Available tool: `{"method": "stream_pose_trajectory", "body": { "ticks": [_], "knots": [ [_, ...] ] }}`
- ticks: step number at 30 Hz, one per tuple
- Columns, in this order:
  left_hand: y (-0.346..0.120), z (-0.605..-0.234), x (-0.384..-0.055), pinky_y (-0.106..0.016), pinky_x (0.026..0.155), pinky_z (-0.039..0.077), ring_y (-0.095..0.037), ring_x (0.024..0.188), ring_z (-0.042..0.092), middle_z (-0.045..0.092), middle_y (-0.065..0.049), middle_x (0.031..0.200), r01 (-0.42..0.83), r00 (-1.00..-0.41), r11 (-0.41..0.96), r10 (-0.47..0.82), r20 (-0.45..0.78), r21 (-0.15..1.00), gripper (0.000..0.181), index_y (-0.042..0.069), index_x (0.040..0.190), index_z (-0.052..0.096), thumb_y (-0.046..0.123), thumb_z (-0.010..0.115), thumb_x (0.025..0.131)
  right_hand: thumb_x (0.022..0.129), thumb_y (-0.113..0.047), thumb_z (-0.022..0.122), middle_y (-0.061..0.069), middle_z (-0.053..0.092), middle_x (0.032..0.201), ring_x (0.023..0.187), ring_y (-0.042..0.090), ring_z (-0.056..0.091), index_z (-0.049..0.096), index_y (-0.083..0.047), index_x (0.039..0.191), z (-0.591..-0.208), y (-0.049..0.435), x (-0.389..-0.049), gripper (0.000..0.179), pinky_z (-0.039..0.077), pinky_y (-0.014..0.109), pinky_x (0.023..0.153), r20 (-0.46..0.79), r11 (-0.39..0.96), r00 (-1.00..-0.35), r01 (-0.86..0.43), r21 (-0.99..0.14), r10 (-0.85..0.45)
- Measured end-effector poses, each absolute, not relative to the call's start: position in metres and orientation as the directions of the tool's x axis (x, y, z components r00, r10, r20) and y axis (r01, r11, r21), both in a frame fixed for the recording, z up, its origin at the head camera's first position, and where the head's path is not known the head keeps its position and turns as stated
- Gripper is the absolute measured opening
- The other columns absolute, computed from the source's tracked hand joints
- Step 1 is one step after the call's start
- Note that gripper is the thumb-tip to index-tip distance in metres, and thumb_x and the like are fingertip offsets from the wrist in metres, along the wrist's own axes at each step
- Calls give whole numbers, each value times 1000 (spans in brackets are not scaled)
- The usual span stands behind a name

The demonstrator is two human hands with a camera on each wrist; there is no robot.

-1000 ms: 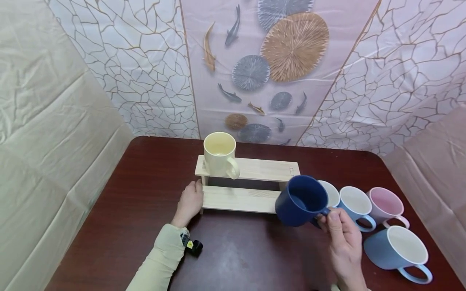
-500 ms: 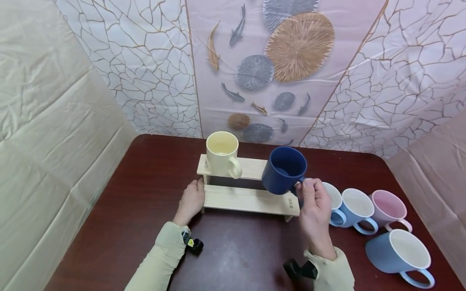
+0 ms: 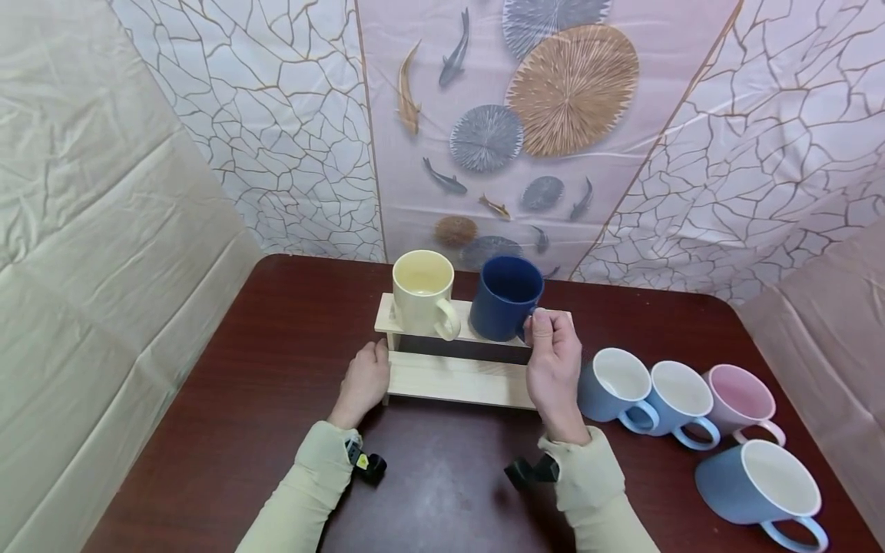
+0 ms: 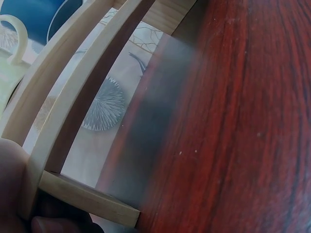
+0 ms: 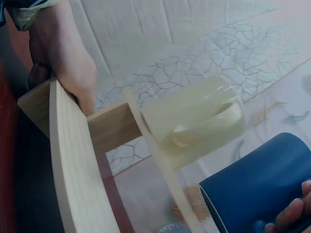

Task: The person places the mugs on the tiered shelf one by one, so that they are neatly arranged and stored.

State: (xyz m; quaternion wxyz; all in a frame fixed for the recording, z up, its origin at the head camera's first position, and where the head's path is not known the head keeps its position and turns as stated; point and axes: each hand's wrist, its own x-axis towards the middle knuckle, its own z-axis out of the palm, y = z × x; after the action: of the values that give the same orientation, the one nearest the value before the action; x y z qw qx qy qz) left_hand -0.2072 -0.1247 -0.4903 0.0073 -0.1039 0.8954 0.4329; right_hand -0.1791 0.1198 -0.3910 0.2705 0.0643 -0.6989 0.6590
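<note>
A two-tier wooden rack [image 3: 456, 378] stands near the middle of the table. My left hand [image 3: 362, 382] grips the rack's left end; in the right wrist view its fingers [image 5: 85, 92] wrap round the side piece. By the handle, my right hand [image 3: 555, 361] holds a dark blue mug [image 3: 508, 299], upright at the upper shelf. In the right wrist view that blue mug [image 5: 257, 179] overlaps the shelf edge. To its left, a pale yellow mug [image 3: 419, 299] sits on the upper shelf, handle toward the right. My right palm covers the right part of both shelves.
Right of the rack, two light blue mugs [image 3: 615, 388] and a pink mug [image 3: 741, 395] stand in a row. A larger grey-blue mug [image 3: 726, 484] is nearer the front right. Patterned cloth [image 3: 297, 138] hangs behind the dark red table [image 3: 442, 491].
My right hand has carried the dark blue mug left and back, from in front of the rack's right end to the upper shelf beside the yellow mug. My left hand keeps its place.
</note>
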Motion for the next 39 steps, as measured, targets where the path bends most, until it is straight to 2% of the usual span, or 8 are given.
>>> {"method": "stream_pose_trajectory", "body": {
  "ticks": [8, 14, 18, 25, 30, 39],
  "knots": [
    [-125, -491, -207, -49, 65, 46, -31, 81, 63, 61, -10, 79, -192, -978, 611, -185, -98, 768, 44, 7, 88, 59, 35, 30, 105, 104, -10, 45, 11, 50, 79, 76, 14, 48, 50, 15, 93, -402, 111, -189, 27, 42, 21, 74, 422, 119, -865, -406, -906, 269],
    [-125, -493, -208, -48, 64, 46, -30, 79, 62, 60, -10, 78, -192, -977, 611, -192, -92, 768, 44, 7, 87, 59, 35, 30, 105, 103, -5, 43, 16, 48, 78, 75, 16, 47, 48, 18, 91, -384, 102, -181, 26, 41, 22, 75, 417, 126, -877, -398, -909, 239],
    [-125, -493, -208, -47, 63, 45, -30, 78, 62, 59, -9, 76, -188, -978, 612, -186, -92, 768, 44, 7, 87, 59, 35, 30, 105, 103, -4, 43, 13, 49, 77, 75, 19, 47, 49, 17, 91, -377, 98, -178, 26, 41, 22, 74, 410, 154, -882, -383, -911, 233],
    [-124, -494, -207, -51, 66, 47, -33, 84, 64, 62, -10, 81, -194, -976, 612, -197, -90, 767, 46, 8, 87, 60, 38, 29, 104, 104, -11, 43, 9, 51, 78, 77, 19, 49, 54, 12, 95, -399, 104, -192, 27, 42, 23, 75, 385, 169, -898, -354, -920, 215],
    [-123, -493, -207, -49, 66, 47, -32, 81, 63, 61, -10, 79, -195, -977, 608, -193, -96, 770, 46, 8, 86, 59, 38, 28, 105, 105, -19, 43, 10, 52, 80, 80, 19, 50, 54, 9, 96, -403, 107, -195, 32, 42, 24, 77, 372, 182, -909, -340, -923, 188],
    [-124, -494, -207, -49, 65, 46, -33, 82, 63, 61, -10, 80, -201, -976, 610, -195, -100, 766, 46, 8, 86, 58, 37, 29, 105, 105, -22, 45, 18, 53, 80, 81, 20, 51, 56, 8, 93, -398, 111, -193, 34, 42, 26, 80, 341, 164, -928, -317, -934, 150]
  ]
}}
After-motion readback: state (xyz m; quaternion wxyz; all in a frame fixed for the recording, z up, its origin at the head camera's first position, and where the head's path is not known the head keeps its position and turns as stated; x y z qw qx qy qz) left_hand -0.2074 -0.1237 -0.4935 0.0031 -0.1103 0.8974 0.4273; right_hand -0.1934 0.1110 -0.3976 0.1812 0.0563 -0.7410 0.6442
